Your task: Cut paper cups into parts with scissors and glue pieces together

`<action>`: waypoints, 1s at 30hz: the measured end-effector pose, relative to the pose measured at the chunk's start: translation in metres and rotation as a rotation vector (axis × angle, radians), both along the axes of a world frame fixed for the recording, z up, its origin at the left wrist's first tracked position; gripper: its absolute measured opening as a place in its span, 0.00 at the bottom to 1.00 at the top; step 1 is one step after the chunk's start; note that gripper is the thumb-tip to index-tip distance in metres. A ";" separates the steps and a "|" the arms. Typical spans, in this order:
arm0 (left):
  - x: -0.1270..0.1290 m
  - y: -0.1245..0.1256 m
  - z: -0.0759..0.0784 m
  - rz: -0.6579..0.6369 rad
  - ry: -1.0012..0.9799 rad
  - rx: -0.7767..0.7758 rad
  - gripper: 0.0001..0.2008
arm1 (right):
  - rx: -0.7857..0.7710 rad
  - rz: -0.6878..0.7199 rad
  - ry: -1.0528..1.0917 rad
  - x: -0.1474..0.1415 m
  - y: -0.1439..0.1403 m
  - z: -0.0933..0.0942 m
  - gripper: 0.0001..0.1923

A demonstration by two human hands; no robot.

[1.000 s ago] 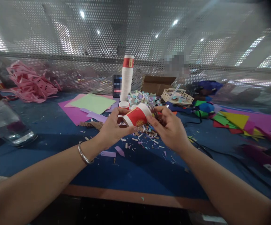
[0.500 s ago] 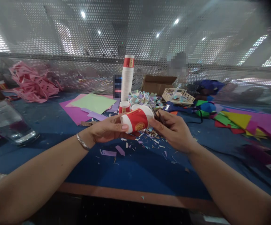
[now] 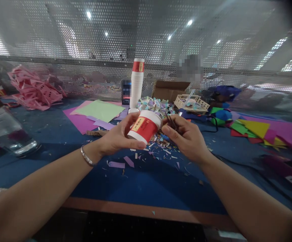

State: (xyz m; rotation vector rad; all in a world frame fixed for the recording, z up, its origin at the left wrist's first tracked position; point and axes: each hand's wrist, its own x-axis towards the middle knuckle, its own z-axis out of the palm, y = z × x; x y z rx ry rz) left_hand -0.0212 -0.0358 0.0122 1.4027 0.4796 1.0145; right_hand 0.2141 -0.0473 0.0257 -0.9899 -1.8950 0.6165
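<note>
the left hand (image 3: 119, 136) grips a cup (image 3: 146, 127), thumb along the near side and the other fingers mostly hidden behind it. the cup is held up over the table (image 3: 146, 185), tilted, its red band and gold label turned to the viewer. the right hand (image 3: 190, 139) is closed in a pinch around a dark tool (image 3: 171, 122) (scissors by the look of it, though too blurred to be sure), just beside the cup's right end; whether the tool touches the cup, i cannot tell. a bracelet (image 3: 86, 156) circles the left wrist.

below and behind the hands lie scraps (image 3: 167, 151), with a purple strip (image 3: 117, 165) nearer the front edge. past the cup stands a tall stack (image 3: 136, 87) of cups, a phone (image 3: 126, 92) upright just left of it. cutouts (image 3: 154, 105) are heaped to the stack's right, near a box (image 3: 171, 90) and a small tray (image 3: 183, 106). on the left are a green sheet (image 3: 102, 110), a pink heap (image 3: 35, 89) and a clear jar (image 3: 14, 137); on the right, coloured paper (image 3: 254, 127).
</note>
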 end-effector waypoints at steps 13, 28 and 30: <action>0.002 0.003 -0.007 0.417 0.055 0.413 0.47 | -0.219 0.229 -0.092 -0.013 -0.013 -0.001 0.19; 0.005 0.006 -0.012 0.305 0.032 0.475 0.51 | -0.268 0.259 -0.160 -0.014 -0.015 -0.002 0.19; 0.005 0.006 -0.012 0.313 0.058 0.470 0.51 | -0.271 0.261 -0.171 -0.015 -0.016 -0.002 0.19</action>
